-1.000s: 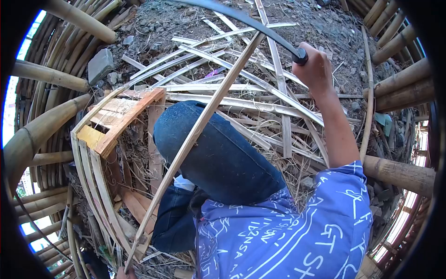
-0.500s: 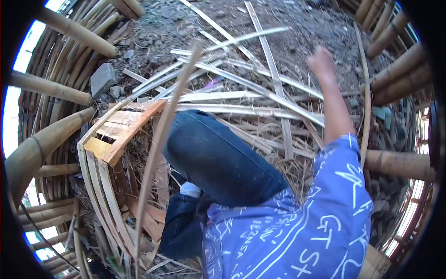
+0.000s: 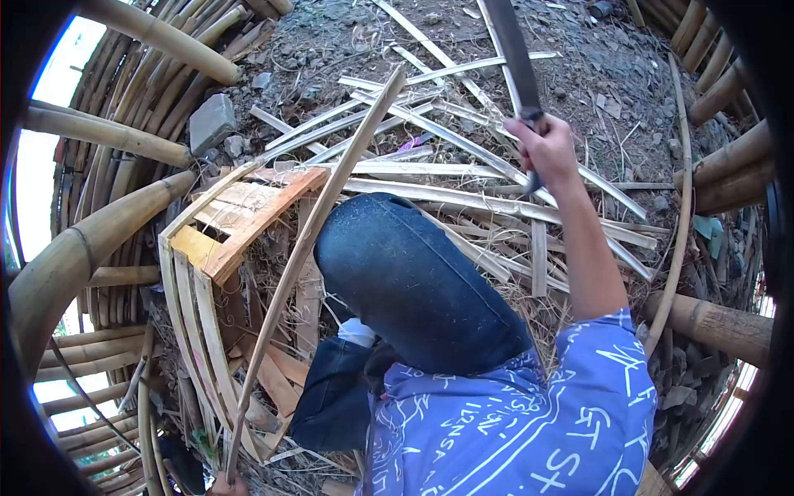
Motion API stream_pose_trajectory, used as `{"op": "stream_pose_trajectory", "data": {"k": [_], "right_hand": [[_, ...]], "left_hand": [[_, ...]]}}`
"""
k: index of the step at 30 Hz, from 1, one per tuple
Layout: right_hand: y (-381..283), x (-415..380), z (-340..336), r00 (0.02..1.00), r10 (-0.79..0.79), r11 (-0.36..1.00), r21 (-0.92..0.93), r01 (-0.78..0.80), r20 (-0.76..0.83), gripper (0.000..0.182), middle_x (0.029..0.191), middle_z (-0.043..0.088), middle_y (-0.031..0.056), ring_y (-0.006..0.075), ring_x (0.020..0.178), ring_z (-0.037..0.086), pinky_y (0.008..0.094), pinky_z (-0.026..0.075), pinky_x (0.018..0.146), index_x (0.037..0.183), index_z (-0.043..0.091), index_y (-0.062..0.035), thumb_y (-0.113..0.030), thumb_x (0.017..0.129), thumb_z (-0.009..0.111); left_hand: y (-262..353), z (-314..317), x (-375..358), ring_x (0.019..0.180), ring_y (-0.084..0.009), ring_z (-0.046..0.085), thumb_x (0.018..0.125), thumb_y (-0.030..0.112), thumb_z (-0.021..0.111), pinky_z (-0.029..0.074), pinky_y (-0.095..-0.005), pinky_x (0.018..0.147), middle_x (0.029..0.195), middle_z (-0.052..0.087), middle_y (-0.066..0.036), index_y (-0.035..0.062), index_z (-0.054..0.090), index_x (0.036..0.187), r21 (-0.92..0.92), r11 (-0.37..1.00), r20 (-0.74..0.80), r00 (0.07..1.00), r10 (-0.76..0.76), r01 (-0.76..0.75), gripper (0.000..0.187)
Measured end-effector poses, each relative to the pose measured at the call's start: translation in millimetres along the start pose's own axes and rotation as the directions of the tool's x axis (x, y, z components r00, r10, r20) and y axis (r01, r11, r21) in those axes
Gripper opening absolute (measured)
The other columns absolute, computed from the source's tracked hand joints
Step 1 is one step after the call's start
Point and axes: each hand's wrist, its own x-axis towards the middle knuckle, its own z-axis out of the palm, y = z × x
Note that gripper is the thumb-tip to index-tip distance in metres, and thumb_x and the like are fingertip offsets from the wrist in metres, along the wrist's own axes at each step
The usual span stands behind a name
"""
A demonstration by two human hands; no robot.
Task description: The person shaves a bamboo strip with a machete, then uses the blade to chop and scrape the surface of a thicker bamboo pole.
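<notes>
My right hand (image 3: 547, 150) is closed around the handle of a machete (image 3: 513, 58), held above the ground strips with its dark blade pointing away from me. At the bottom edge, my left hand (image 3: 228, 486) shows only partly, its fingers closed on the lower end of a long bamboo strip (image 3: 313, 227). This strip slants upward past my bent knee (image 3: 389, 256), its far end above the ground. Left of the knee is a small wooden crate-like stand (image 3: 269, 213), with several pale slats (image 3: 188, 318) running down from it.
Several split bamboo strips (image 3: 463, 197) lie crossed on the rough soil ahead. A grey block (image 3: 212, 124) sits at the left. Bamboo poles (image 3: 157, 45) jut in from the left, and others (image 3: 724, 331) from the right. Wood shavings litter the ground around my legs.
My right hand has moved down and slightly left, and the machete is now visible in it. Part of my left hand now shows at the bottom. The view has shifted slightly.
</notes>
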Motion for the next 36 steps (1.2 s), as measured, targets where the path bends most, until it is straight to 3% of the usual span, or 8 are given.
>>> {"op": "stream_pose_trajectory", "data": {"k": [2, 5, 12, 16, 21, 27, 30, 36], "right_hand": [[-13.1, 4.0, 26.7, 0.991, -0.052, 0.977, 0.212, 0.024, 0.127, 0.042, 0.053, 0.05, -0.0024, 0.0062, 0.042, 0.05, 0.0226, 0.042, 0.039, 0.066, 0.052, -0.0102, -0.04, 0.079, 0.079], [-22.9, 27.3, 60.7, 0.974, -0.153, 0.968, 0.222, 0.114, 0.166, 0.052, 0.055, 0.051, -0.002, 0.0072, 0.045, 0.055, 0.0205, 0.048, 0.044, 0.065, 0.048, -0.0129, -0.055, 0.075, 0.077], [-80.8, 62.7, 87.1, 0.951, -0.074, 0.965, 0.262, -0.007, 0.299, 0.048, 0.078, 0.069, 0.0074, 0.0074, 0.046, 0.053, 0.0199, 0.046, 0.042, 0.086, 0.062, -0.0045, -0.044, 0.071, 0.084], [-85.2, 70.5, 90.3, 0.92, -0.053, 0.983, 0.183, -0.021, 0.387, 0.049, 0.094, 0.072, 0.0117, 0.0036, 0.047, 0.048, 0.0169, 0.042, 0.042, 0.104, 0.062, 0.0013, -0.037, 0.078, 0.076], [-79.9, 79.5, 88.8, 0.889, -0.057, 0.977, 0.209, -0.045, 0.455, 0.034, 0.084, 0.071, 0.0104, 0.0079, 0.05, 0.052, 0.023, 0.045, 0.045, 0.094, 0.065, 0.0016, -0.022, 0.074, 0.079], [-84.3, 99.6, 87.4, 0.968, -0.1, 0.892, 0.452, -0.017, 0.232, 0.009, 0.077, 0.068, 0.0131, 0.0116, 0.052, 0.055, 0.0267, 0.047, 0.05, 0.08, 0.061, 0.0008, -0.003, 0.074, 0.067], [-75.2, 119.3, 78.1, 0.998, 0.014, 0.834, 0.551, 0.022, -0.061, 0.011, 0.07, 0.064, 0.0125, 0.0132, 0.052, 0.056, 0.0231, 0.045, 0.049, 0.08, 0.06, 0.0022, -0.001, 0.072, 0.068], [-32.2, 141.1, 13.5, 0.996, 0.078, 0.884, 0.459, -0.084, 0.032, 0.017, 0.064, 0.061, 0.0076, 0.0138, 0.048, 0.056, 0.025, 0.042, 0.041, 0.085, 0.062, 0.0037, -0.005, 0.075, 0.072]], "left_hand": [[-2.5, -1.0, -0.4, 0.049, -0.0362, 0.047, 0.072, 0.014, 0.073, 0.034, -0.0441, 0.047, 0.054, 0.045, -0.016, 0.0032, 0.053, 0.062, 0.005, 1.0, -0.004, 1.0, -0.001, 0.001, 0.025], [-7.5, -0.7, -1.0, 0.05, -0.0367, 0.047, 0.072, 0.014, 0.072, 0.034, -0.0444, 0.048, 0.054, 0.045, -0.016, 0.0029, 0.053, 0.062, 0.015, 1.0, -0.021, 1.0, -0.006, 0.006, 0.025], [-22.0, -4.0, 1.2, 0.051, -0.0379, 0.047, 0.071, 0.013, 0.072, 0.034, -0.0451, 0.048, 0.055, 0.044, -0.017, 0.0023, 0.052, 0.063, 0.038, 0.999, -0.054, 0.998, -0.017, 0.019, 0.024], [-29.7, -3.2, 5.8, 0.051, -0.0386, 0.047, 0.07, 0.012, 0.071, 0.034, -0.0455, 0.049, 0.056, 0.044, -0.018, 0.002, 0.052, 0.063, 0.051, 0.998, -0.066, 0.998, -0.023, 0.026, 0.023], [-35.4, -5.4, 11.2, 0.052, -0.0395, 0.047, 0.07, 0.011, 0.071, 0.033, -0.046, 0.049, 0.056, 0.044, -0.019, 0.0015, 0.051, 0.063, 0.067, 0.997, -0.074, 0.997, -0.022, 0.027, 0.023], [-39.7, -8.1, 8.9, 0.053, -0.0405, 0.047, 0.069, 0.011, 0.07, 0.033, -0.0466, 0.05, 0.057, 0.043, -0.019, 0.001, 0.051, 0.064, 0.087, 0.996, -0.088, 0.996, -0.026, 0.034, 0.022], [-43.6, -11.9, -1.9, 0.053, -0.041, 0.046, 0.069, 0.01, 0.07, 0.033, -0.047, 0.05, 0.057, 0.043, -0.02, 0.0007, 0.051, 0.064, 0.102, 0.994, -0.095, 0.995, -0.023, 0.033, 0.022], [-75.5, -13.4, -39.6, 0.054, -0.0421, 0.046, 0.069, 0.009, 0.069, 0.032, -0.0476, 0.051, 0.057, 0.042, -0.021, 0.0002, 0.05, 0.065, 0.158, 0.987, -0.108, 0.994, 0.035, -0.017, 0.022]]}}
